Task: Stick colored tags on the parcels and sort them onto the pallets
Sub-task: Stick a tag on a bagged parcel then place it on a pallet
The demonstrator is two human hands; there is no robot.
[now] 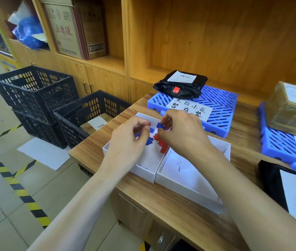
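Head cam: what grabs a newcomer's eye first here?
First, the two hands at centre: the right hand pinches a blue tag, the left hand curled beside it, over a white box of loose red and blue tags on the wooden counter. Just behind, a blue pallet carries a black parcel with a red tag. On the floor to the left stand black crates.

Head-worn camera looks forward and down, close over the wooden table (161, 201).
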